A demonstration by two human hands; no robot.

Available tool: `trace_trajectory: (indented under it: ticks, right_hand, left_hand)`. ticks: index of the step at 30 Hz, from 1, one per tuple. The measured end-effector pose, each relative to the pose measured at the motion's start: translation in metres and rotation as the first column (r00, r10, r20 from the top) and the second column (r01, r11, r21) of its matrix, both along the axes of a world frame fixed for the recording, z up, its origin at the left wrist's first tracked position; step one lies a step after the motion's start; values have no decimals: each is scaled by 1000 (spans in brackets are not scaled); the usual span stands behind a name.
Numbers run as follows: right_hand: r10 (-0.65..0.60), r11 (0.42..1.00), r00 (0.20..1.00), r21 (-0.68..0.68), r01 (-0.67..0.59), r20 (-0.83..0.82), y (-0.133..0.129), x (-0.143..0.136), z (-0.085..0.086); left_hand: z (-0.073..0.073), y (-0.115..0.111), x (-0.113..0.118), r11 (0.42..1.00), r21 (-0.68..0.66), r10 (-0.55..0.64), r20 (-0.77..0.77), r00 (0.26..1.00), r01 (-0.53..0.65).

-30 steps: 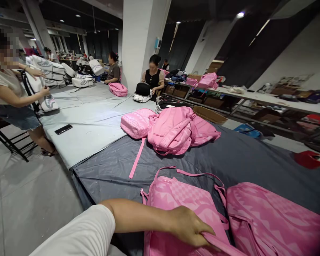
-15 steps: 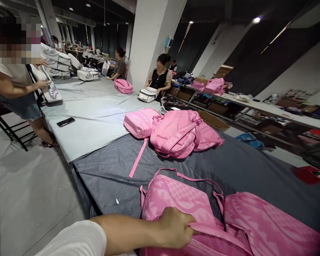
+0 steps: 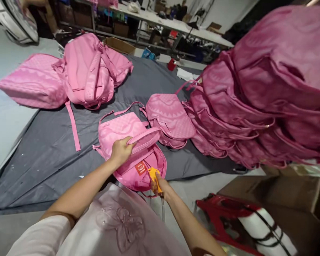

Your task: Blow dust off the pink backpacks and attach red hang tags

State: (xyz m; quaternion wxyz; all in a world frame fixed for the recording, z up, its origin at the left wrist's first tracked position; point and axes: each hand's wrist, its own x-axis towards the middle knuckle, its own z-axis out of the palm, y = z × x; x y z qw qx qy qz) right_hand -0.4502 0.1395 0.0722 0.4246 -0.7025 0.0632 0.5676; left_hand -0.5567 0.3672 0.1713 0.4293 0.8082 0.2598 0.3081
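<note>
A pink backpack (image 3: 120, 128) lies on the dark table cover in front of me, its main compartment unzipped and gaping toward me. My left hand (image 3: 122, 151) is closed on the edge of its opening flap and holds it up. Inside, on the pink lining, a red label (image 3: 141, 168) shows. My right hand (image 3: 160, 185) grips a yellow air blow gun (image 3: 154, 174) at the mouth of the bag, its nozzle pointing inward. A clear hose (image 3: 163, 209) hangs from the gun's handle. Touching the bag on its right lies another pink backpack (image 3: 170, 115).
A tall heap of pink backpacks (image 3: 256, 103) rises at the right. More pink bags (image 3: 80, 71) lie at the back left. Below right stand a red frame (image 3: 224, 217) and cardboard boxes (image 3: 282, 192). A white bag (image 3: 18, 21) shows at the far left, beside a person's arm (image 3: 52, 16).
My view has swung right and down, bringing the heap into sight. My left hand still holds the bag, now pulled open. My right hand has come into view with the air blow gun.
</note>
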Motion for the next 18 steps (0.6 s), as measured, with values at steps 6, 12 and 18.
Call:
trace_trajectory:
  ticks: [6, 12, 18]
  right_hand:
    - [-200, 943, 956, 224, 248, -216, 57, -13, -38]
    - [-106, 860, 892, 409, 304, -440, 31, -44, -51]
    - [-162, 865, 947, 421, 272, -278, 34, -42, -53]
  left_hand:
    - [3, -4, 4, 990, 84, -118, 59, 991, 112]
    - [18, 19, 10, 953, 269, -170, 96, 981, 139]
    - [18, 23, 14, 916, 357, -204, 27, 979, 181]
